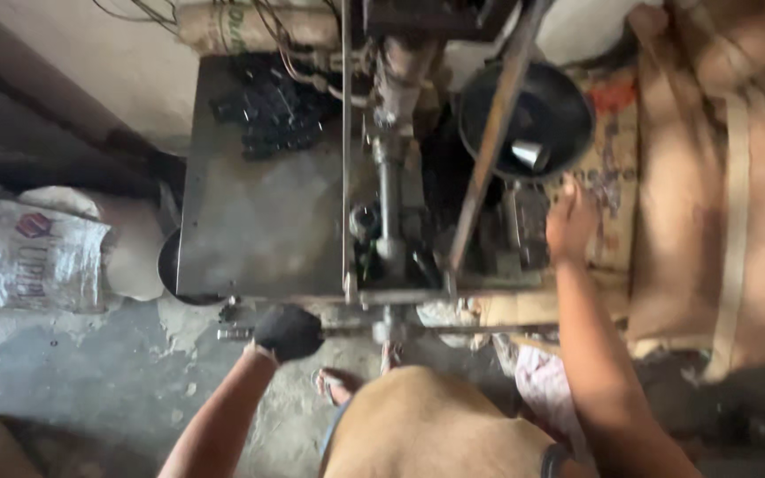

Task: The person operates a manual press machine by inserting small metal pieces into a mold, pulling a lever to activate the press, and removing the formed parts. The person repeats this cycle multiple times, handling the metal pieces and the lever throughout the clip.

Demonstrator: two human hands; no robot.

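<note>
Fingers of the left hand [287, 332] wrap a dark knob on the press handle [329, 331]; the right hand [570, 221], fingers loosely together, rests by the black bowl [560, 111] holding one metal cup [529, 154], seemingly early in the work.

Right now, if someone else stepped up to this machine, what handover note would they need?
Left hand: wrapped in a dark cloth or glove, closed on the horizontal crank bar at the machine's front edge.
Right hand: open, resting beside the black bowl, which holds a small metal cup.
Small black parts lie piled at the back of the grey metal table.
How far the work has got cannot be told.
</note>
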